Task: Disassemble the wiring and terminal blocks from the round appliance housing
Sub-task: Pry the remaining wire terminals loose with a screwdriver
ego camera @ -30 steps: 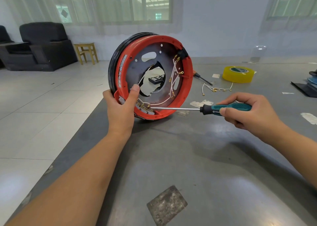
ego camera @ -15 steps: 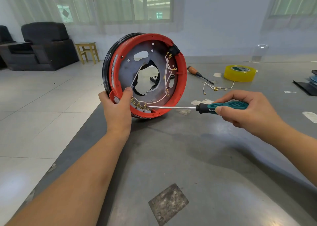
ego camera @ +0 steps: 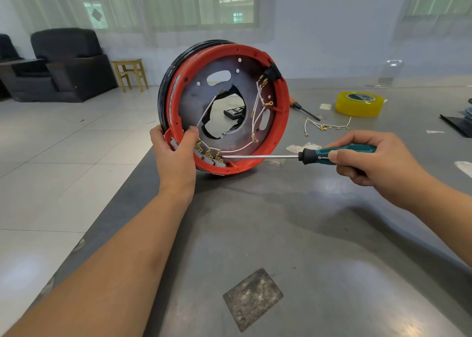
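The round housing [ego camera: 224, 106] stands on edge at the near-left part of the counter [ego camera: 306, 234], its open face turned toward the person. The left hand [ego camera: 176, 155] grasps the lower-left red rim, thumb inside beside the terminal blocks [ego camera: 209, 157], fingers behind. The right hand [ego camera: 370, 163] is wrapped around the teal handle of a screwdriver [ego camera: 301, 155], whose shaft lies level and whose tip meets the rightmost brass terminal at the bottom of the rim.

White wires [ego camera: 258, 109] loop from these blocks across the grey plate to a black switch [ego camera: 273, 72] at the upper right. Loose wires [ego camera: 324, 126] already lie on the counter beyond, near a yellow tape roll [ego camera: 360, 104] and a second screwdriver [ego camera: 302, 109].

The housing appears stiff and fairly light, yet prone to roll when balanced on its rim; the rim near the work point looks like the soundest hold. The wires are thin and limp, and their brass lugs probably bend easily, so pulling is better done at the lug than along the lead.
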`<action>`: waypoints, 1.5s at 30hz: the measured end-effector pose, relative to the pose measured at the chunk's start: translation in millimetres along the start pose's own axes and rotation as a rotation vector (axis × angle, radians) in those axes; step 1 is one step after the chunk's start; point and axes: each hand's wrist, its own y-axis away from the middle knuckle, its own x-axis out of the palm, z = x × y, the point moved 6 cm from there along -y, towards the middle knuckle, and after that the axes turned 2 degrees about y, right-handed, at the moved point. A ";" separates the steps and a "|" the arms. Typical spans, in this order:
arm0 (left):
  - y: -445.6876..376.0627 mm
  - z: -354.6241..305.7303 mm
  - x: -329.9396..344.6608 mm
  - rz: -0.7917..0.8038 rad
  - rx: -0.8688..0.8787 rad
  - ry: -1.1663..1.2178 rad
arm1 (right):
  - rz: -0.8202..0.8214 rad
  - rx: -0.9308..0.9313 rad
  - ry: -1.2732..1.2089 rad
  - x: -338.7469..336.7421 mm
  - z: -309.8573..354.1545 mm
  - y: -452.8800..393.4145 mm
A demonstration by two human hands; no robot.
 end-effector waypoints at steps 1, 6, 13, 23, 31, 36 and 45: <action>0.0 0.4 0.1 0.003 0.000 0.006 | 0.006 0.003 0.001 0.7 -0.4 -0.1; 2.3 -1.2 2.4 0.038 0.018 0.012 | 0.014 0.034 -0.016 2.4 -1.5 -0.8; 1.1 -2.8 1.0 0.020 0.025 0.034 | 0.000 -0.048 0.068 3.3 7.2 3.9; -0.8 -1.5 -4.8 -0.065 0.015 0.022 | -0.027 -0.280 0.278 7.8 19.1 14.0; -1.5 -0.5 -9.5 -0.123 -0.014 0.045 | -0.028 -0.369 0.353 14.5 25.7 20.7; -2.1 0.7 -11.8 -0.141 -0.031 0.059 | -0.029 -0.409 0.361 18.0 26.1 23.2; -0.2 0.6 -13.8 -0.149 -0.076 0.088 | -0.028 -0.363 0.326 10.5 17.6 15.3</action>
